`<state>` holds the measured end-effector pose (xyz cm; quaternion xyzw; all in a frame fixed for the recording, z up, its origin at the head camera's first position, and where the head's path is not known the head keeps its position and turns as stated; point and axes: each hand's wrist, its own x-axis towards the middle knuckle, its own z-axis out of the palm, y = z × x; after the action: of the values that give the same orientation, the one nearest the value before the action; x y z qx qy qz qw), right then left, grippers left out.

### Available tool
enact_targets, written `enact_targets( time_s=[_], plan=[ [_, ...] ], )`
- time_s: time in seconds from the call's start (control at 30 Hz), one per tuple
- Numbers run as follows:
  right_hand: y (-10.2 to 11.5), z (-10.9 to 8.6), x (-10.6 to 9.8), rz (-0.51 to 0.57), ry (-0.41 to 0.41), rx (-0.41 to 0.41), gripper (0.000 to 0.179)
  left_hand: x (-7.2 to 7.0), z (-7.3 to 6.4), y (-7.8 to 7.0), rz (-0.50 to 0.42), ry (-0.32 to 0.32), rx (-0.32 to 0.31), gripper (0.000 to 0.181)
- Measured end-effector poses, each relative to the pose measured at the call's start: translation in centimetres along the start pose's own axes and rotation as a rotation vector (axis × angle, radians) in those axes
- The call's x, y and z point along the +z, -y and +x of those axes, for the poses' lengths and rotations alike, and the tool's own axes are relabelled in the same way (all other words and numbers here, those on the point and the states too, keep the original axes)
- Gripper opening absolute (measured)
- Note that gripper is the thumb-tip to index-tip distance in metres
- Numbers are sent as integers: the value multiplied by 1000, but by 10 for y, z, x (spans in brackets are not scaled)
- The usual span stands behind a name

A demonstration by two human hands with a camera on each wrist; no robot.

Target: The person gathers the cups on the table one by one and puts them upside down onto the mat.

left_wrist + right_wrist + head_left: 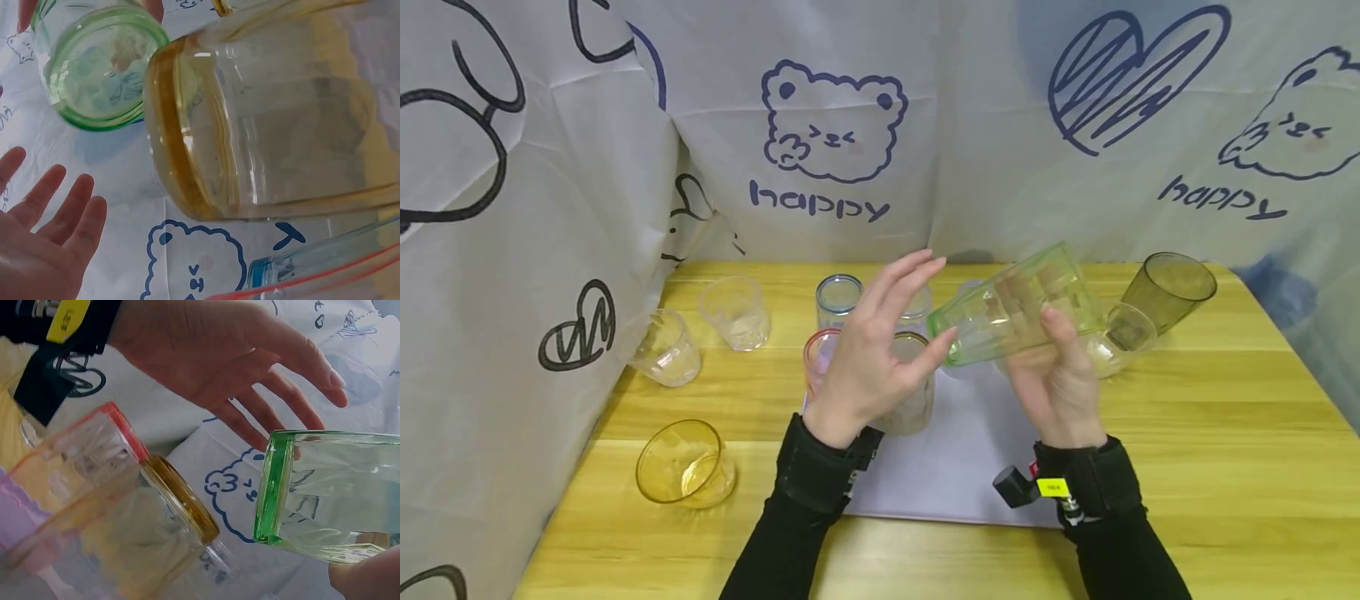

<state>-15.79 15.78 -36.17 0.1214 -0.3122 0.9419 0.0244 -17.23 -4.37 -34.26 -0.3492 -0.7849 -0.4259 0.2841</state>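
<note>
My right hand point(1060, 387) grips a clear green glass point(1018, 308) above the mat, tilted sideways with its thick green base toward the left. Fingers spread, my left hand point(876, 358) is raised beside that base, its thumb close to the green edge in the head view. Under and behind the left hand, an amber-edged glass point(910, 412), a red-edged glass point(820, 350) and a blue-edged glass point(840, 300) stand upside down. In the left wrist view the amber-edged glass point(287, 137) partly overlaps the green base point(103, 75).
A pale lavender mat point(970, 475) lies on the wooden table point(1225, 467). To the left are an amber glass point(685, 467) and two clear glasses point(670, 354). A dark smoky glass point(1172, 292) and a clear glass point(1123, 342) are at the back right. A printed cloth point(985, 108) hangs behind.
</note>
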Motion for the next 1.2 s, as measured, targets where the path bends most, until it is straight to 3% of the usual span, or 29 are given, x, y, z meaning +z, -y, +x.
enact_targets(
  time_s=[0.3, 0.47, 0.7, 1.0, 1.2],
  plan=[
    [-5, -1, 4, 108, -10, 44, 71, 8, -5, -4, 7, 152, -17, 74],
    [-7, -4, 7, 148, -26, 44, 70, 16, -7, -6, -3, 203, -26, 78],
    [-7, -6, 7, 154, -37, 30, 71, 24, -6, -7, -34, 176, 18, 76],
    [-2, -7, 7, 160, 22, 91, 72, 21, -4, -9, 15, 155, 52, 72],
    [0, -7, 8, 104, 12, 110, 78, 23, -4, -10, -13, 130, 41, 71]
  ],
)
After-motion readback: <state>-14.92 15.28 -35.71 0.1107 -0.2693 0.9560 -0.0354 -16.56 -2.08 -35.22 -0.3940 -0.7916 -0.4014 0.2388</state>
